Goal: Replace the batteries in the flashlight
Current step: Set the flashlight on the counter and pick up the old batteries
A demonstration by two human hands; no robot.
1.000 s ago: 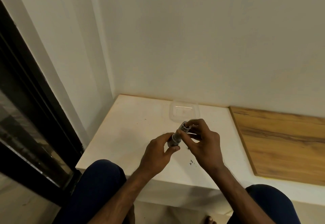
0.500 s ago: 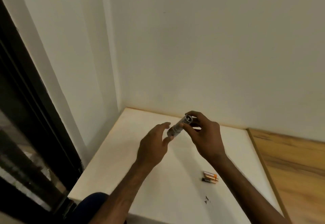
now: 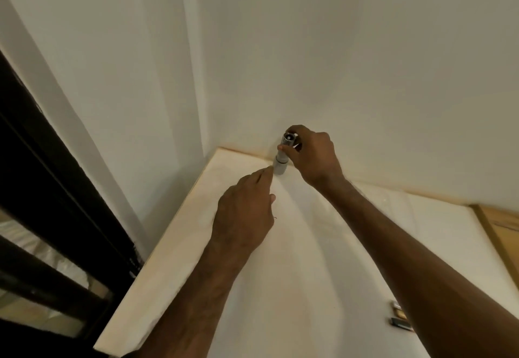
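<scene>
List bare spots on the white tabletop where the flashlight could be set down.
Free: the wide white tabletop between the two forearms, and the strip along its left edge below the left hand. Crowded: the far corner, where the right hand holds the flashlight upright, and the lower right by the batteries.

A person's two bare arms reach out over a white counter (image 3: 295, 287) set into the corner of pale walls. The right hand (image 3: 314, 155) grips a small grey flashlight (image 3: 283, 155) near the counter's far edge, close to the back wall, held nearly upright with one round end facing up. The left hand (image 3: 244, 214) hovers just beside its lower end, fingers loosely curled, one fingertip close to the barrel. Batteries (image 3: 400, 318) lie near the counter's front right, partly hidden by the right forearm.
</scene>
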